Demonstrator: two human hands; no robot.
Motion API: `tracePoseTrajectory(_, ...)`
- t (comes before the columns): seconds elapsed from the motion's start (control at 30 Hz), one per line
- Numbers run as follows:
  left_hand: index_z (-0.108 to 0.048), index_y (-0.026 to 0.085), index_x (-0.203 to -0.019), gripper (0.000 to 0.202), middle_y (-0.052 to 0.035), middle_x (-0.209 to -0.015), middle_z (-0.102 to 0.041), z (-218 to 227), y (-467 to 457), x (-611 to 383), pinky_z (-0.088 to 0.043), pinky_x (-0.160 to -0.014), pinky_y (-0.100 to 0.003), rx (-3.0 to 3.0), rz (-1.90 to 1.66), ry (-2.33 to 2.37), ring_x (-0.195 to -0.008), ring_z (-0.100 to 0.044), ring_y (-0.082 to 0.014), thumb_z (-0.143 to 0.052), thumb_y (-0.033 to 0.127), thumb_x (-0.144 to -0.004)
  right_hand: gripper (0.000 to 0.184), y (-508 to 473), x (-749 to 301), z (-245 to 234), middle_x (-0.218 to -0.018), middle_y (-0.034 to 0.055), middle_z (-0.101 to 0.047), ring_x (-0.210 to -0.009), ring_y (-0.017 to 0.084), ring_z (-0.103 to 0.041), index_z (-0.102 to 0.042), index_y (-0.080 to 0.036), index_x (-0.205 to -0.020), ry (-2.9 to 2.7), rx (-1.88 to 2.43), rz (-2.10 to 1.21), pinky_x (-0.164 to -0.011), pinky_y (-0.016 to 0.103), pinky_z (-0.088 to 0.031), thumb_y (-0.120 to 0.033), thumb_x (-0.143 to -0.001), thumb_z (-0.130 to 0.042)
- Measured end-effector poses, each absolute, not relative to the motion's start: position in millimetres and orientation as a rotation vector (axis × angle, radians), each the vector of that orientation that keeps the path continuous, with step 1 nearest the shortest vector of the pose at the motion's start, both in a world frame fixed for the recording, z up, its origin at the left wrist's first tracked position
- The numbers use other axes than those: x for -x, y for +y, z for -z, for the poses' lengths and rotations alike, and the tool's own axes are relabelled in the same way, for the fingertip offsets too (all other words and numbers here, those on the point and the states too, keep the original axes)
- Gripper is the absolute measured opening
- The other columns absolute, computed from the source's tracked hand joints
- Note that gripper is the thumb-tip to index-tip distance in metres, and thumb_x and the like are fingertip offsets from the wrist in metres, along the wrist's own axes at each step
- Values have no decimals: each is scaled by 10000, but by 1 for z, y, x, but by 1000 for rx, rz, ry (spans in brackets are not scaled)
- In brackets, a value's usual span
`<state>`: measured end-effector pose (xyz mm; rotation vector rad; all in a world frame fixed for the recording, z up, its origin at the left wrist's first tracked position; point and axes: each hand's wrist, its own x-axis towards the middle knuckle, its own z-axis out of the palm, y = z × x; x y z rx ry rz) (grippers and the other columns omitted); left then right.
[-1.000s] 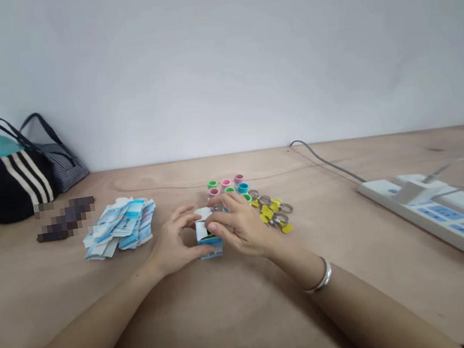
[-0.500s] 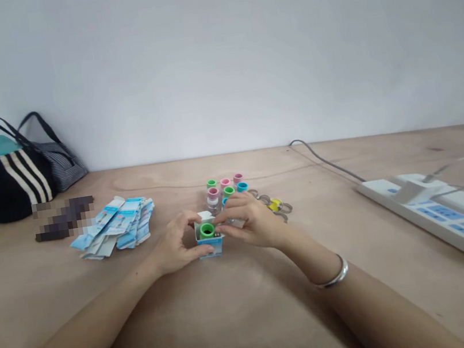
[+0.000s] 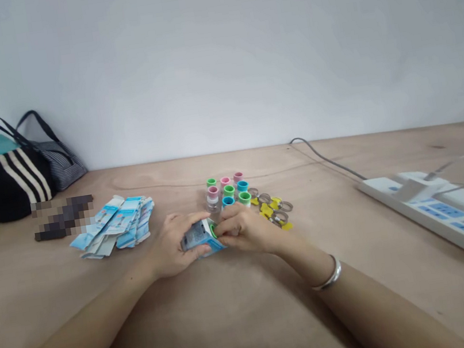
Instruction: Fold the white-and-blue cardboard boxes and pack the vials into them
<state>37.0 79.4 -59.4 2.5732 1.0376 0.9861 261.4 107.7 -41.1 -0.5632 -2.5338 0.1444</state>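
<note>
At the middle of the desk [image 3: 253,316], our left hand [image 3: 173,247] and our right hand [image 3: 247,230] meet at a tilted blue box [image 3: 196,235]: the left is clamped around it, and we should press its walls firmly but not crush them, with the open end facing the right hand. In this opening a green rim [image 3: 213,231] is partly covered, so we cannot tell whether the right hand pinches it, nor whether the box touches the desk.

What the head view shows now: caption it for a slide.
Left hand holding a tilted blue box, right hand at the green rim inside.
</note>
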Motion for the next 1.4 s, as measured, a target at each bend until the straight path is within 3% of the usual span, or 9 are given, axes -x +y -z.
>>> tracePoseTrajectory(0.17,-396,266,-1323,578,-69,-1261,-580,58,84,-32,-346,-991,-414,-2626,-819,1081,-1094,-565,-236,-606,410,-804,177,109,-260,45,-635,14,-567,-585,99,-497,-655,-150,-669,-2528,612,-238,-575,220,-351,-205,-819,-579)
tracePoseTrajectory(0.43,-435,306,-1311,564,-40,-1211,-615,58,89,-28,-353,-941,-404,-2614,-757,1195,-1034,-581,-237,-622,416,-791,209,115,-289,18,-619,8,-567,-598,110,-496,-592,-153,-616,-2445,769,-345,-610,239,-378,-268,-790,-603)
tracePoseTrajectory(0.7,-431,306,-1326,580,-41,-1246,-598,58,95,-22,-335,-958,-398,-2605,-677,1250,-1067,-570,-239,-613,425,-788,174,126,-313,15,-592,-22,-492,-557,97,-444,-519,-165,-579,-2311,1017,-416,-552,231,-350,-221,-727,-590)
tracePoseTrajectory(0.83,-466,306,-1299,567,-26,-1236,-604,55,94,-20,-333,-973,-393,-2599,-661,1272,-1094,-565,-243,-623,415,-765,181,123,-299,18,-636,4,-523,-623,122,-464,-553,-167,-634,-2347,851,-244,-612,256,-348,-253,-793,-558)
tracePoseTrajectory(1.0,-508,284,-1254,544,-29,-1189,-629,53,92,-18,-340,-973,-385,-2587,-630,1259,-1093,-566,-241,-638,371,-733,111,119,-264,36,-777,57,-609,-745,173,-513,-630,-181,-752,-2304,941,315,-709,317,-307,-217,-812,-543)
tracePoseTrajectory(1.1,-437,276,-1304,637,-41,-1203,-608,54,93,-18,-372,-954,-390,-2580,-682,1230,-1053,-580,-233,-658,346,-710,128,118,-252,42,-852,83,-644,-787,198,-536,-643,-176,-868,-2319,1005,504,-722,333,-300,-202,-822,-526)
tracePoseTrajectory(1.2,-376,255,-1328,761,-55,-1184,-582,54,94,-18,-435,-890,-368,-2543,-772,1220,-977,-594,-215,-709,361,-652,189,114,-251,42,-875,94,-664,-750,191,-558,-627,-157,-967,-2278,1093,478,-662,306,-313,-241,-831,-526)
tracePoseTrajectory(1.33,-482,195,-1165,676,-66,-1080,-587,51,93,-15,-457,-835,-367,-2520,-809,1333,-925,-591,-226,-741,446,-593,191,103,-257,37,-685,39,-659,-602,159,-552,-644,-196,-737,-2478,1303,211,-516,253,-259,-383,-763,-611)
tracePoseTrajectory(1.4,-513,180,-1089,601,-63,-1023,-604,48,90,-14,-458,-805,-360,-2508,-754,1400,-894,-596,-229,-721,474,-608,182,99,-259,35,-615,31,-639,-537,142,-530,-635,-196,-638,-2624,1347,97,-483,244,-244,-357,-723,-637)
